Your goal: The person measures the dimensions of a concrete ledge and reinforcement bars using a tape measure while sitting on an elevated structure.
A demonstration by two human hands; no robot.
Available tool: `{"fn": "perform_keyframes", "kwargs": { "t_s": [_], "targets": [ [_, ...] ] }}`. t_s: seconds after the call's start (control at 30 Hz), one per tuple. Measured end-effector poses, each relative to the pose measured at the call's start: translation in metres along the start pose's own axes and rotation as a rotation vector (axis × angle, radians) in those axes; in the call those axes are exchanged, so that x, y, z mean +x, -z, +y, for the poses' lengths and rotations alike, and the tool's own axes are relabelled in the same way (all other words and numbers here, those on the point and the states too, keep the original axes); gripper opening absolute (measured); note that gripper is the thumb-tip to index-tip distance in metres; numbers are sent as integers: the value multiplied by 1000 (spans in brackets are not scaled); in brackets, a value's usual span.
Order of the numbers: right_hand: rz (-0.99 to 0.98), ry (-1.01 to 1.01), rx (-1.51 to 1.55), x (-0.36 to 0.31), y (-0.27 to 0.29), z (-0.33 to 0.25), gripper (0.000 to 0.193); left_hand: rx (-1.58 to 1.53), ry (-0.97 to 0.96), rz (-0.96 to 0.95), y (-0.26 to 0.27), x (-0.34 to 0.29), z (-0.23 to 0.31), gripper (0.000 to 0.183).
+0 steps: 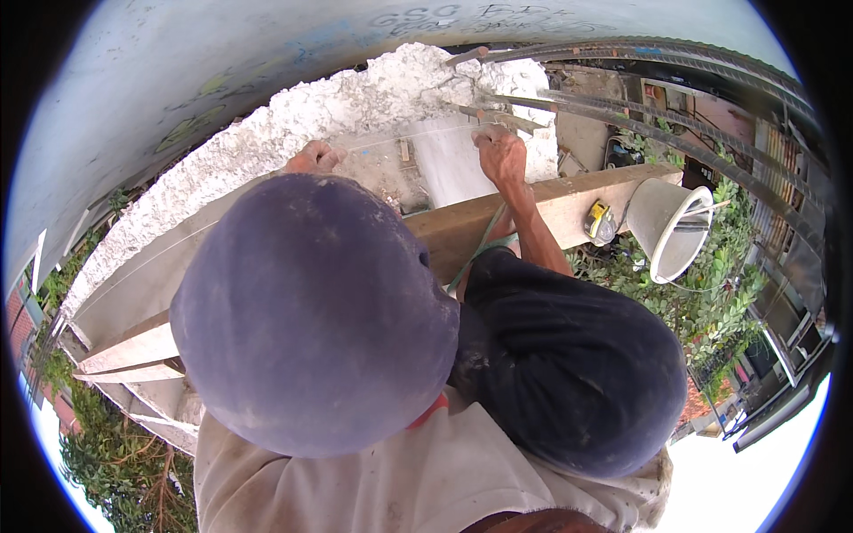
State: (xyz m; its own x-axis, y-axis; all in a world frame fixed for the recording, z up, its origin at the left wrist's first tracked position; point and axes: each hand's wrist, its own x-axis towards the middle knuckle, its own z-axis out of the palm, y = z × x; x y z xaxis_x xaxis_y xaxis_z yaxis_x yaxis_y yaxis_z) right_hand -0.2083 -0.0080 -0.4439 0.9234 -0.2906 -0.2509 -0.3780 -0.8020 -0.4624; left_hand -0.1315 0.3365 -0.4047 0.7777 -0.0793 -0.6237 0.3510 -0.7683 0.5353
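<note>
A thin pale string point(410, 137) stretches between my two hands, just in front of the rough, broken edge of a white concrete slab point(355, 102). My left hand point(317, 157) shows beyond my left knee, its fingers closed, with the string's left part at them; the knee hides the wrist. Further right, my right hand point(500, 153) is closed in a pinch at the string's other end, close below a short rusty bar stub point(471, 112). Another length of the string runs along the slab's edge toward the far left.
A wooden beam point(569, 200) crosses under my legs. On it stand a tilted pale bucket point(666, 226) and a small yellow-and-clear plastic packet point(601, 222). Long steel reinforcing bars point(640, 120) stick out at upper right. A grey wall point(222, 67) rises behind the slab; plants lie far below.
</note>
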Motion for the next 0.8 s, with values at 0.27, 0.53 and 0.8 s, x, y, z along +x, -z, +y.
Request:
{"fn": "perform_keyframes", "kwargs": {
  "t_s": [0.27,0.53,0.8],
  "targets": [
    [-260,-490,641,-7,33,-4,29,-16,3,49,4,-4,-9,33],
    [-34,-781,1302,2,35,7,23,-22,26,-8,1,-3,-7,32],
    [4,-657,1205,7,22,23,23,-27,64,28,-2,-6,-4,31]
  ]
}}
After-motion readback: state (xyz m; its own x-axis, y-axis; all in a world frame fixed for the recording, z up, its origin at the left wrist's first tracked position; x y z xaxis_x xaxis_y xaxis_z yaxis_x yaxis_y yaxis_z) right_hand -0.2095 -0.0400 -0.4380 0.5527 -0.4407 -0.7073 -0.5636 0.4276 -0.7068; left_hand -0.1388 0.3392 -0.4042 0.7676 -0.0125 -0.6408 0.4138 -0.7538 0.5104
